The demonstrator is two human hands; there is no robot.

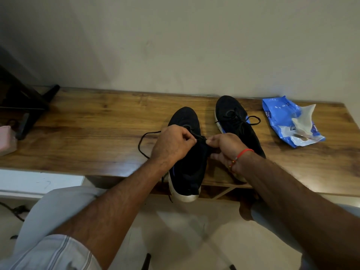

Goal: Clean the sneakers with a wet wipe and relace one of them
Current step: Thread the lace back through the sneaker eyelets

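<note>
Two black sneakers with white soles stand on a wooden table (93,121), toes toward the wall. The near sneaker (186,172) hangs its heel over the front edge. My left hand (172,143) pinches its black lace (144,140) above the tongue; the lace loops out to the left on the wood. My right hand (227,148), with a red thread at the wrist, pinches the lace and the shoe's upper edge from the right. The other sneaker (235,117) lies behind my right hand, laced and tied.
A blue and white wet wipe pack (288,121) lies open at the table's right end. A dark stand (23,106) and a pink object (6,140) sit at the left end. The wall runs right behind the table. My knees are below the front edge.
</note>
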